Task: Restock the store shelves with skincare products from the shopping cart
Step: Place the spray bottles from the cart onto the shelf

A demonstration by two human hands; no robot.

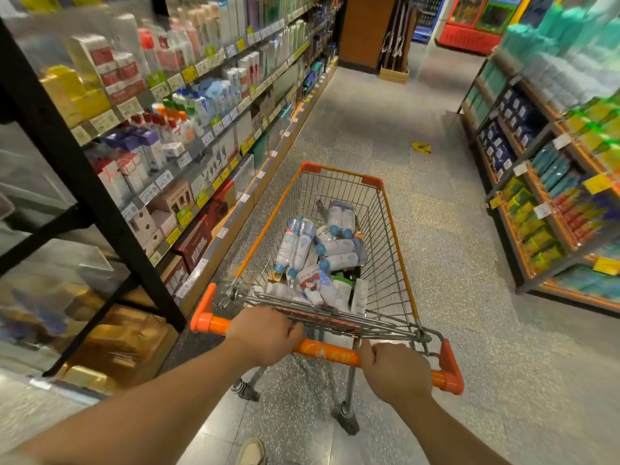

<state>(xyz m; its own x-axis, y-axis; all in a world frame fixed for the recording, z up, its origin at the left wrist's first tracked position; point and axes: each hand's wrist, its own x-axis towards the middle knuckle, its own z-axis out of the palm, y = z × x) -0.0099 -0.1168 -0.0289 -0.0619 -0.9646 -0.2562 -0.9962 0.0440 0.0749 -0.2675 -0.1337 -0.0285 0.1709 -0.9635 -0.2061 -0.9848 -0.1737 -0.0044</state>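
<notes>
A wire shopping cart point(396, 236) with orange trim stands in the aisle in front of me. Its orange handle bar point(322, 351) runs across the near end. My left hand point(265, 333) grips the bar on the left and my right hand point(396, 370) grips it on the right. Inside the basket lie several white skincare bottles point(332, 243) with blue caps, plus white tubes and packs point(318, 286) at the near end. The skincare shelves point(201, 129) run along the left side, filled with boxes and bottles behind price tags.
A black-framed glass cabinet point(67, 196) stands close at my left. Shelves of green, blue and yellow packs point(553, 196) line the right. The speckled floor point(453, 263) runs ahead to a brown pillar point(365, 28) and red coolers point(469, 25). A small yellow item point(421, 147) lies on the floor.
</notes>
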